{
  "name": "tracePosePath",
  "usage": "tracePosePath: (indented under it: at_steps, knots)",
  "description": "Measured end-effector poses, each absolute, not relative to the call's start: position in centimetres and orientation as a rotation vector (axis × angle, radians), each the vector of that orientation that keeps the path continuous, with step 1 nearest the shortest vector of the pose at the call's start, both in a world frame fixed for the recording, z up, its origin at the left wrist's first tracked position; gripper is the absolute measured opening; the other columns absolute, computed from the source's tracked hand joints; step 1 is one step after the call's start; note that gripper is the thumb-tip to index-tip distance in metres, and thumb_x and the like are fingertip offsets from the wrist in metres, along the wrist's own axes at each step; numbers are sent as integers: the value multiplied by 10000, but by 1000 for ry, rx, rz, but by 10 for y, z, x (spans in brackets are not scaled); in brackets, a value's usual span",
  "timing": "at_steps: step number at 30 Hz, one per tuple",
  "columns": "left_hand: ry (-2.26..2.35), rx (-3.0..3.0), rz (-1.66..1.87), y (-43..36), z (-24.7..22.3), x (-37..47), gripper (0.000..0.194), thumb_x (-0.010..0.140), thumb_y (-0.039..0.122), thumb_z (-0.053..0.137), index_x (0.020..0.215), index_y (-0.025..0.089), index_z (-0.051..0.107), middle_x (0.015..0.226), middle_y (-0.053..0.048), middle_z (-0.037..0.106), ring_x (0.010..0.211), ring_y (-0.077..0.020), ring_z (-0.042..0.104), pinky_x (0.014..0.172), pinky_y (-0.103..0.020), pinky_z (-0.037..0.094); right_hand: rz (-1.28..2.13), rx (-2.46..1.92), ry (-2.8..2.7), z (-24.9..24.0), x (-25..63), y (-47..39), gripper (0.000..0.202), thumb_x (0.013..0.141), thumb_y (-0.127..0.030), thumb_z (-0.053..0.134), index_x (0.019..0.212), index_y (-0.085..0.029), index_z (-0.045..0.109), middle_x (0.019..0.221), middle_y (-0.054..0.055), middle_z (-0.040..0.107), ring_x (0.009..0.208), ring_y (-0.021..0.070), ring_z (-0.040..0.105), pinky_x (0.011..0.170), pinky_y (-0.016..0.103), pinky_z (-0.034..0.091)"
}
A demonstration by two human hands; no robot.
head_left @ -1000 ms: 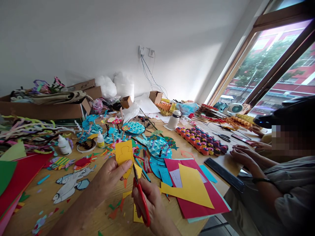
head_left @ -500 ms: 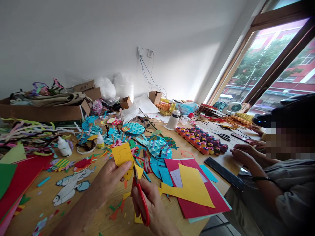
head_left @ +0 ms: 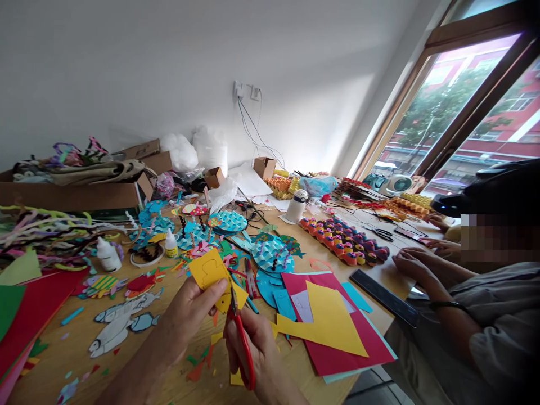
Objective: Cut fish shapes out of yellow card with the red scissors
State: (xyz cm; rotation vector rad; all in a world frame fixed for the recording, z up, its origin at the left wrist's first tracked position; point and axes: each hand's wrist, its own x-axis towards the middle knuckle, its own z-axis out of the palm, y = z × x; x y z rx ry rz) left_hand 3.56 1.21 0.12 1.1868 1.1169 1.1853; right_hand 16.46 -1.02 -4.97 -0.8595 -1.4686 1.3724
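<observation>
A piece of yellow paper (head_left: 207,269) with a drawn outline is pinched between the thumb and fingers of my left hand (head_left: 197,304). My right hand (head_left: 253,343) is closed round the red handles of a pair of scissors (head_left: 245,351). The scissor blades point up and away from me, at the right edge of the yellow paper. A drawn eye shows on the paper's lower part, close to the blades. Small paper scraps and more yellow pieces lie on the wooden table (head_left: 169,360) beneath my hands.
Red and yellow sheets (head_left: 337,323) lie at the right, beside a black phone-like slab (head_left: 383,298). Two glue bottles (head_left: 108,256), paper fish (head_left: 120,323) and pipe cleaners are at the left. A painted egg tray (head_left: 343,242) stands further back. Another person sits at the right.
The yellow paper has shifted slightly down and tilted in my left hand. The scissors stay at its right edge. The camera view has moved a little.
</observation>
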Motion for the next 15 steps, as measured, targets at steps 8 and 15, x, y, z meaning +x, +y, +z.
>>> tracePosePath:
  at_steps: [8, 15]
  knots:
    - [1120, 1191, 1182, 11, 1, 36, 157, 746, 339, 576, 681, 197, 577, 597, 49, 556, 548, -113, 444, 491, -201, 362, 1359, -859, -1472, -51, 167, -11, 423, 874, -536, 424, 632, -190, 413, 471, -77, 360, 354, 44, 341, 328, 119, 296]
    - [1129, 1176, 1188, 12, 2, 38, 162, 735, 352, 578, 696, 195, 583, 598, 46, 565, 540, -113, 440, 492, -202, 367, 1362, -908, -1452, -53, 166, -11, 431, 860, -531, 443, 600, -188, 410, 460, -76, 368, 353, 40, 320, 327, 119, 285]
